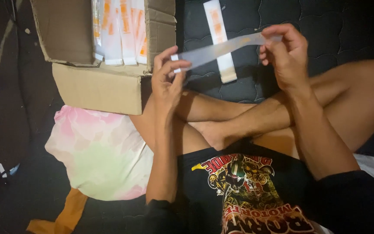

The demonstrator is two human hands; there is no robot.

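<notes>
My left hand (167,73) and my right hand (285,51) hold the two ends of a long, narrow translucent plastic packet (221,48), stretched between them above my crossed legs. The left fingers pinch its lower left end, the right fingers its upper right end. A second white and orange packet (220,41) lies flat on the dark quilted mattress (325,26) just behind the held one.
An open cardboard box (96,82) to the left holds several white and orange packets (120,30) standing upright. A pastel tie-dye pillow (100,151) lies by my left knee. Orange cloth (66,214) and small clutter sit at the lower left.
</notes>
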